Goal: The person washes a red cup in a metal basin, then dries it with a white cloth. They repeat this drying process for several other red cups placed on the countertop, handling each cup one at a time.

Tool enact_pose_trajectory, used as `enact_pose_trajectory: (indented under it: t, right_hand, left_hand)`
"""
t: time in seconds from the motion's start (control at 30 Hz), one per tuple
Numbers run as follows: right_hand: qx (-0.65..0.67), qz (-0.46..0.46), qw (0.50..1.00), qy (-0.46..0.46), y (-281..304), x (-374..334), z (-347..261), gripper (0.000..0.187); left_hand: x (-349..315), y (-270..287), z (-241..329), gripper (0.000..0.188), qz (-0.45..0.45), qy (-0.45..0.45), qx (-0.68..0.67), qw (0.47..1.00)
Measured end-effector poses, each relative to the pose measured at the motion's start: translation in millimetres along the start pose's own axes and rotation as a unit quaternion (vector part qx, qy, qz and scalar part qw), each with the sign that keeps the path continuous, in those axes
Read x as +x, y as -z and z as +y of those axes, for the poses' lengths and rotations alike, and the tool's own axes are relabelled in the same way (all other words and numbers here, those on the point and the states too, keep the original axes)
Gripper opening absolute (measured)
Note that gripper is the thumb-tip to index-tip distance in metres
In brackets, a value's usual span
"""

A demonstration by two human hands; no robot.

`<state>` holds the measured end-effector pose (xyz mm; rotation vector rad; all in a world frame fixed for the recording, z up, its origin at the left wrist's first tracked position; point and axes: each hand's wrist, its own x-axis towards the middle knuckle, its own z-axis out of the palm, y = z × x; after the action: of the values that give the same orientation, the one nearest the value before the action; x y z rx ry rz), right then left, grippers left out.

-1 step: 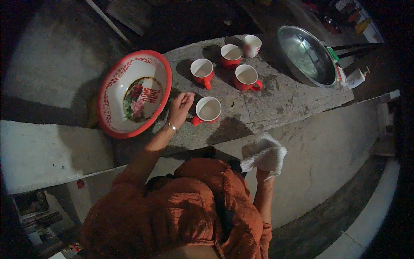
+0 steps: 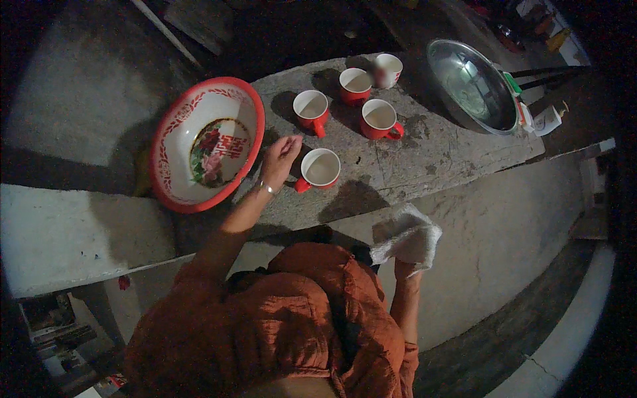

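Slab (image 2: 398, 162), grey and stained, five mugs (image 2: 320, 167) on top, dim room (image 2: 79, 86)

Basin (image 2: 178, 147) — red rim, white inside, red leafy band, pink-green floral centre. Four mugs (image 2: 321, 167) — red outside, white inside. Far cup (image 2: 393, 65) white, red marks. Cloth (image 2: 417, 244) white, metal bowl (image 2: 468, 93) silver, surface (image 2: 415, 156) grey, darker blotches, shirt (image 2: 285, 318) rust-orange.

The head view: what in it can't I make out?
- Right hand: in the head view, its fingers are hidden by the white, folded cloth.
- Small white mug with red markings: same view, a blurred patch covers part of it.
- Rust-orange fabric shirt: same view, cut off by the lower edge.
- Background beyond the round, shiny metal basin: same view, too dark and small.
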<state>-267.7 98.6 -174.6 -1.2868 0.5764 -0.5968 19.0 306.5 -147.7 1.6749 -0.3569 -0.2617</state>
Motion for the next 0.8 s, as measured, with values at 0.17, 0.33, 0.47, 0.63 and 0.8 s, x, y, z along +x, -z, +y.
enact_pose_trajectory:
  t: [0.17, 0.33, 0.47, 0.63, 0.8]
  right_hand:
    - [-0.371, -0.004, 0.919, 0.132, -1, 0, -23, 0.041]
    - [-0.044, 0.023, 0.999, 0.005, -14, -14, -50, 0.046]
    - [0.003, 0.031, 0.998, 0.051, 2, -15, -40, 0.051]
    - [-0.232, -0.034, 0.941, 0.245, 3, 13, -68, 0.047]
    - [-0.355, 0.063, 0.883, 0.302, -4, 13, -108, 0.021]
  left_hand:
    - [48, -12, 2, 0.039, -0.175, 0.171, 0.013, 0.969]
    - [66, -17, -17, 0.032, -0.217, 0.242, -0.145, 0.934]
    - [72, -29, -9, 0.026, -0.042, 0.255, -0.187, 0.948]
    - [75, -20, 14, 0.019, -0.036, 0.236, -0.234, 0.942]
    - [28, -42, 92, 0.021, -0.135, 0.069, -0.062, 0.987]
